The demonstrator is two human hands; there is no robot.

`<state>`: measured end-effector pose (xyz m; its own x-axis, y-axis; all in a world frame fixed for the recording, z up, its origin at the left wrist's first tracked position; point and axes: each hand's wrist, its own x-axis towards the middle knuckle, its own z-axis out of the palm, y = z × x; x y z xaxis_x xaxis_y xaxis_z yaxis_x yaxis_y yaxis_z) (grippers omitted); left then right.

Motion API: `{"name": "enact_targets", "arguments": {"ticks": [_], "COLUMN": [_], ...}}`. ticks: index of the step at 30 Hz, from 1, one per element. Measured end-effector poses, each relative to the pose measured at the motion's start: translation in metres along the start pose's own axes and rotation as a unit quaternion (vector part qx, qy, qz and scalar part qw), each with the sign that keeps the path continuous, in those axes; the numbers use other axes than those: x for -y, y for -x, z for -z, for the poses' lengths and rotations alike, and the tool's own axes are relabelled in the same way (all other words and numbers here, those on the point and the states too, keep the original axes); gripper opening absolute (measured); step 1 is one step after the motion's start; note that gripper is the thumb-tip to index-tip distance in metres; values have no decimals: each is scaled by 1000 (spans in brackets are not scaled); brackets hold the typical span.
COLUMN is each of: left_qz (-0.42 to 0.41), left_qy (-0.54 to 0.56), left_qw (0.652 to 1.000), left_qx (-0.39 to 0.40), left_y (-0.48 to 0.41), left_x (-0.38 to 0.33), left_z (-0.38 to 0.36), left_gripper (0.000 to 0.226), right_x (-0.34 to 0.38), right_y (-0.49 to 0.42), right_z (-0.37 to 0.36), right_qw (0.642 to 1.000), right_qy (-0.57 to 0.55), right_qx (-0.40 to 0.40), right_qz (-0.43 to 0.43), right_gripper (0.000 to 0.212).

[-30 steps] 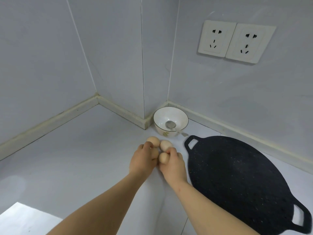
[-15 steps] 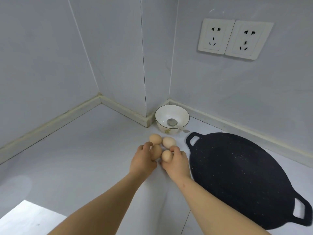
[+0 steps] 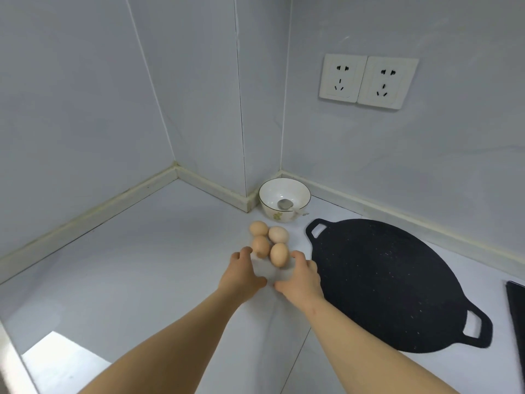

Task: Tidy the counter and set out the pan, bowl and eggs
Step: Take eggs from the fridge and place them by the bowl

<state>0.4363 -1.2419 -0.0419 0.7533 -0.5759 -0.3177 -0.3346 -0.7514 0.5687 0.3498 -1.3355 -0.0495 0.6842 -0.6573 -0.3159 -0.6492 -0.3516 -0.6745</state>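
Several brown eggs (image 3: 269, 243) lie bunched together on the white counter (image 3: 127, 265), just in front of a white bowl (image 3: 284, 191) that holds a metal spoon (image 3: 285, 204). A flat black two-handled pan (image 3: 389, 282) rests to the right of the eggs. My left hand (image 3: 241, 275) sits just below-left of the eggs, fingers apart, a fingertip near the left egg. My right hand (image 3: 301, 275) sits below-right of them, fingers spread, close beside the nearest egg. Neither hand holds anything.
Tiled walls meet in a corner behind the bowl, with a jutting column. Two wall sockets (image 3: 368, 81) hang above the pan. A dark flat edge (image 3: 517, 322) shows at the far right. The counter's front edge (image 3: 17, 371) runs at the lower left.
Both hands have let go of the two nearer eggs and drawn back toward me. The eggs now lie free in a cluster.
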Motion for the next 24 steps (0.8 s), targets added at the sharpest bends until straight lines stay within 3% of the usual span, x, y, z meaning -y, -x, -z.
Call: {"name": "enact_targets", "arguments": {"ticks": [4,14,24], "left_qz": [-11,-67,-140], "left_qy": [-9,28,47], "left_qw": [1000,997,986], "left_qx": [5,-30,73], "left_y": [20,75,150], "left_x": [-2,-9,-59], "left_z": [0,2,-56], "left_gripper": [59,42,27], "right_x": [-2,-11,-78], "right_y": [21,84,175], "right_z": [6,17,45], "right_qw": [1000,994,969], "right_qy": [-2,-102,-179], "right_qx": [5,-33,-134], "right_qz": [-3,-24,-101], "right_gripper": [65,45,33]}}
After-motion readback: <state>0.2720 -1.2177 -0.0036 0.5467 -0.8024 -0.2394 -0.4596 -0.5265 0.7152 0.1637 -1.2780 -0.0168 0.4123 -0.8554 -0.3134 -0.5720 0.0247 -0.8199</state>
